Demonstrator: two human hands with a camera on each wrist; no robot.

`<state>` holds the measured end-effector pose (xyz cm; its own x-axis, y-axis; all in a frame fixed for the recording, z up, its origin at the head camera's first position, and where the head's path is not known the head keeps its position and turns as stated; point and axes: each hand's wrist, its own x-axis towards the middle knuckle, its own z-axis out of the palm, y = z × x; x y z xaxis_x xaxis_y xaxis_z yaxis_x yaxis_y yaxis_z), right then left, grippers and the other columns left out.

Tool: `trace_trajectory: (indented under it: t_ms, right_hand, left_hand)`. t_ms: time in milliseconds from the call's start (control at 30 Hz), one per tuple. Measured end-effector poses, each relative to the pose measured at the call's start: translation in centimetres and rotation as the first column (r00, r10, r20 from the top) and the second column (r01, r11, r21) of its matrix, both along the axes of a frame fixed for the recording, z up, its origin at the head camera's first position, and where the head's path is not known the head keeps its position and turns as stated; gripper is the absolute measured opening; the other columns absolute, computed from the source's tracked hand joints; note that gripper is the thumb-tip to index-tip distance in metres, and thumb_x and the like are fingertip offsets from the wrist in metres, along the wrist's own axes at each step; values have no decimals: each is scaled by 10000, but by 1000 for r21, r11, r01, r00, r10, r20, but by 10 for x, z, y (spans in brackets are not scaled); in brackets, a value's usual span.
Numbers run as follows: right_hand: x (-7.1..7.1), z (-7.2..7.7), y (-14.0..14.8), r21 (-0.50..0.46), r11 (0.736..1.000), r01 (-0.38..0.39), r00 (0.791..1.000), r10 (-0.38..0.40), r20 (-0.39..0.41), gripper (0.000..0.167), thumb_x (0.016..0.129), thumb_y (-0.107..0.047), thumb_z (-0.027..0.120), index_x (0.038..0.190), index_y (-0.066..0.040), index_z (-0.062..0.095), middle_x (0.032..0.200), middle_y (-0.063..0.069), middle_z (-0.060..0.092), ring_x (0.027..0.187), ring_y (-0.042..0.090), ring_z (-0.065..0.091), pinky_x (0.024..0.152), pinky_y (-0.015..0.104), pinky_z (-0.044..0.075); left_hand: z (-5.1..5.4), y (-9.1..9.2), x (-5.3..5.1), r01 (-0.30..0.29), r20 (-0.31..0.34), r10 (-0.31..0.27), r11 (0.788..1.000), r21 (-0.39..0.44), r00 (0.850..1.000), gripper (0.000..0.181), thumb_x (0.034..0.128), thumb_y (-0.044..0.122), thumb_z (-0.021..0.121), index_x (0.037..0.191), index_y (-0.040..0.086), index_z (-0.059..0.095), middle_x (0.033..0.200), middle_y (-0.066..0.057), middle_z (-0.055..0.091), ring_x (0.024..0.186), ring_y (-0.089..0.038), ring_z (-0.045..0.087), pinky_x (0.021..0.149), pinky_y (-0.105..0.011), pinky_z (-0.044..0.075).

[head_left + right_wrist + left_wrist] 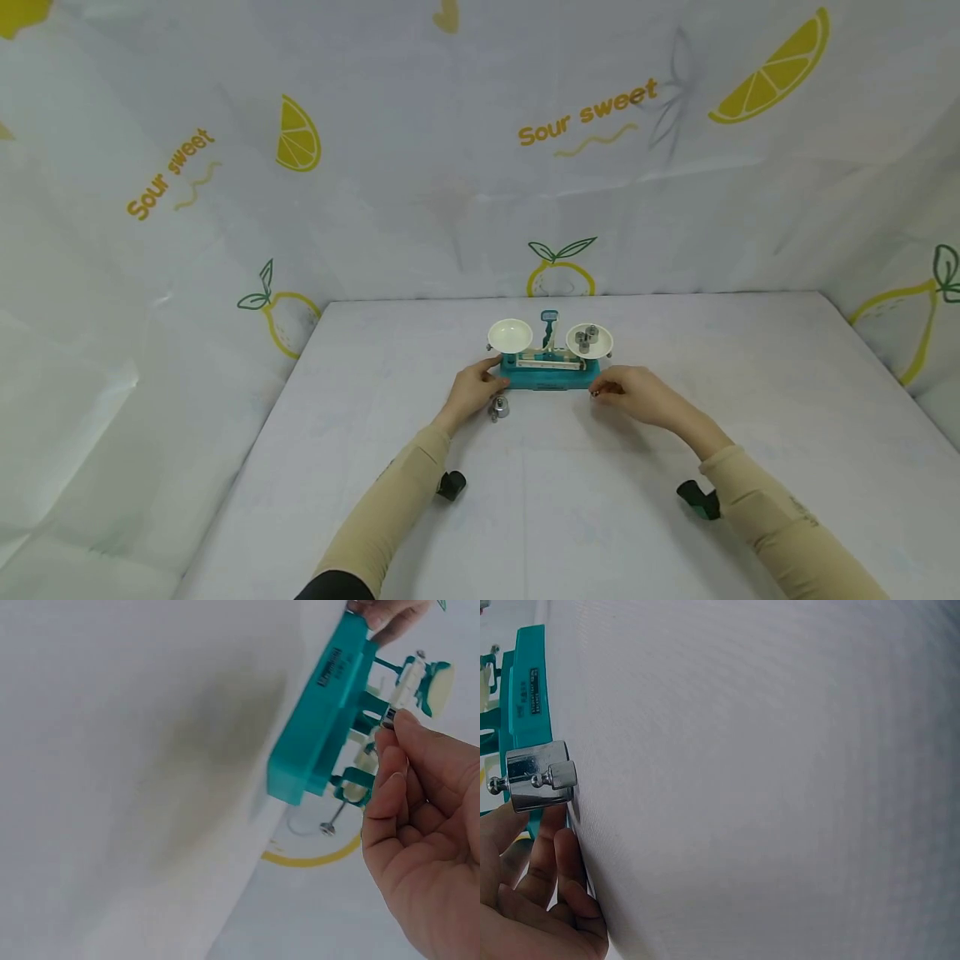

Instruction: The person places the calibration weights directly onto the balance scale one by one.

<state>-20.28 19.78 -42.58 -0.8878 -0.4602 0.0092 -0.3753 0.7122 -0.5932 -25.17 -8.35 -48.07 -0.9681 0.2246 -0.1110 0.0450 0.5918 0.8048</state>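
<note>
A teal balance scale [549, 379] has an empty left pan [510, 336] and a right pan [602, 347] holding several metal weights [591, 333]. My left hand [471, 390] touches the left end of its base; in the left wrist view the hand [536, 892] is partly behind a large and a small metal weight [536, 776]. Those two weights [499, 406] stand on the table just in front of that hand. Near the base's right end, my right hand [637, 393] pinches a small metal piece [389, 716] between thumb and index finger, clearest in the right wrist view.
The white-covered table [525, 517] extends around the scale. Behind it hangs a white sheet [420, 208] printed with lemons and lettering. Dark straps [452, 485] show by both forearms.
</note>
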Motion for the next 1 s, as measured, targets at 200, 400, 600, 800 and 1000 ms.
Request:
trace_trajectory:
  t_ms: [200,400,600,800,1000]
  right_hand:
    - [-2,12,2,-57,996,69,994,-74,-83,140,874,-90,628,982,-9,666,879,76,672,791,156,602,687,297,507]
    - [-10,20,4,-87,986,145,981,-155,-113,168,884,-80,615,1021,10,651,913,130,666,796,199,600,683,324,498]
    - [-19,21,2,-94,972,215,966,-225,-124,182,894,-98,607,1029,17,650,932,161,657,807,230,597,686,348,493]
    - [-25,21,-2,-79,965,250,958,-258,-123,215,898,-113,601,1052,29,648,952,184,648,842,269,586,726,409,493]
    - [-31,21,-8,-62,963,263,958,-268,-104,220,892,-137,610,1033,26,653,937,178,652,850,280,585,733,413,483]
  left_hand:
    - [-1,-1,0,-4,-1,4,1000,0,1000,512,895,254,619,1368,127,471,856,-78,691,672,-77,543,604,-197,419]
    - [-1,-1,0,-4,0,4,1000,0,1000,509,896,252,619,1368,131,473,846,-77,687,661,-78,530,598,-195,415]
    - [0,0,0,1,-6,-2,1000,-12,1000,510,896,253,620,1369,134,472,849,-79,687,661,-74,522,603,-198,413]
    - [0,0,1,5,-7,-5,1000,-14,1000,509,898,252,617,1370,132,470,861,-83,697,668,-69,534,616,-193,414]
    - [1,0,0,1,-6,-1,1000,-5,1000,508,899,256,615,1369,127,470,857,-79,693,657,-76,522,600,-194,411]
